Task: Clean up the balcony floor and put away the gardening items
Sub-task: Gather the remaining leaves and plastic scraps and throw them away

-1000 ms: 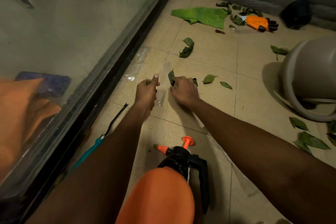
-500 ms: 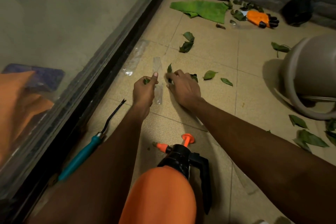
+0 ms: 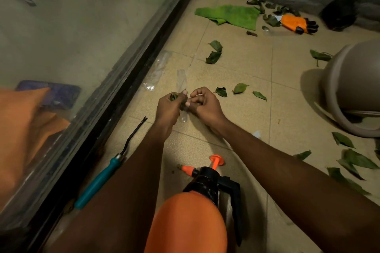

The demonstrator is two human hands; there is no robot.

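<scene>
My left hand (image 3: 167, 107) grips a small bunch of green leaves (image 3: 173, 96) just above the tiled floor. My right hand (image 3: 205, 103) is curled right beside it, its fingertips meeting the left hand at the leaves; what it pinches is hidden. A clear plastic strip (image 3: 182, 81) lies on the floor under both hands. Loose leaves (image 3: 239, 88) lie just right of my right hand, a pair of leaves (image 3: 213, 52) lies further ahead, and more leaves (image 3: 353, 160) are scattered at the right.
An orange spray bottle with black pump (image 3: 205, 201) stands between my arms. A teal-handled weeder (image 3: 107, 172) lies by the glass door track (image 3: 131, 80). A green cloth (image 3: 230, 14), an orange glove (image 3: 296, 23) and a tipped beige bin (image 3: 349, 88) are further off.
My right hand lifted off the floor leaves and came up against my left hand, which still grips its leaves. The view shifted slightly.
</scene>
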